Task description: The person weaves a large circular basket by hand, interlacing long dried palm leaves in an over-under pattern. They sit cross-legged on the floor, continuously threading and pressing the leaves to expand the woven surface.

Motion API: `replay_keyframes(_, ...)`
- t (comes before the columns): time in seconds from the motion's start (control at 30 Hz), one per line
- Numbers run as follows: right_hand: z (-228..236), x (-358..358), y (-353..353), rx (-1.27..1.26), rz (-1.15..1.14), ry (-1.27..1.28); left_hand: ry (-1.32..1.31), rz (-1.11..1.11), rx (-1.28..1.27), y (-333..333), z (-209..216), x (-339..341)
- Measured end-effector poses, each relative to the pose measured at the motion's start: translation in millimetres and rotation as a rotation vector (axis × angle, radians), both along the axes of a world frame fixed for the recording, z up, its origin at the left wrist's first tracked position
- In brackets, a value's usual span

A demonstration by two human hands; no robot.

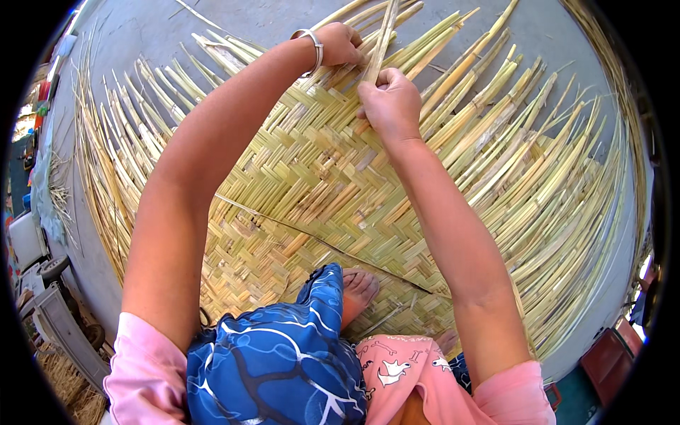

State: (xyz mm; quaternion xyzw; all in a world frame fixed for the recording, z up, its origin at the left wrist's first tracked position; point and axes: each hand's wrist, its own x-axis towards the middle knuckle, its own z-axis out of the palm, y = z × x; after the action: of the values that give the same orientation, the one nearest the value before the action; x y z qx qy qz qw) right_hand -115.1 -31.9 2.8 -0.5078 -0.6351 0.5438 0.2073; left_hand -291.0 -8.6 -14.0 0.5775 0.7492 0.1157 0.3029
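Observation:
A woven mat point(304, 170) of flat, split reed strips in a zigzag pattern lies on the floor under me, its unwoven ends fanning out on the far side and both flanks. At its far working edge, my right hand point(391, 105) is closed round a pale reed strip point(382, 42) that points up and away. My left hand point(340, 46), a silver bangle on its wrist, is just to the left with fingers curled down among the strips. What those fingers grip is hidden behind the hand.
My bare foot point(360, 289) rests on the mat, beside a thin dark strip point(333, 246) running across the weave. Loose reed ends point(559, 234) spread wide to the right over the grey floor point(559, 42). Grey metal-framed gear point(67, 329) with a wheel stands at the left.

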Motion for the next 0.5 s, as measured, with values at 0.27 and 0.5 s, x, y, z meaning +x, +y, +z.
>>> replay_keyframes(0.27,-6.8,1.2,-8.7,-0.033,-0.085,0.130,0.235,-0.093,-0.152,-0.6,12.7,18.0)
replay_keyframes(0.5,-21.1,-4.1,-2.5,-0.237,-0.125,0.158,-0.549,0.203,-0.222,-21.1,2.4,-6.5)
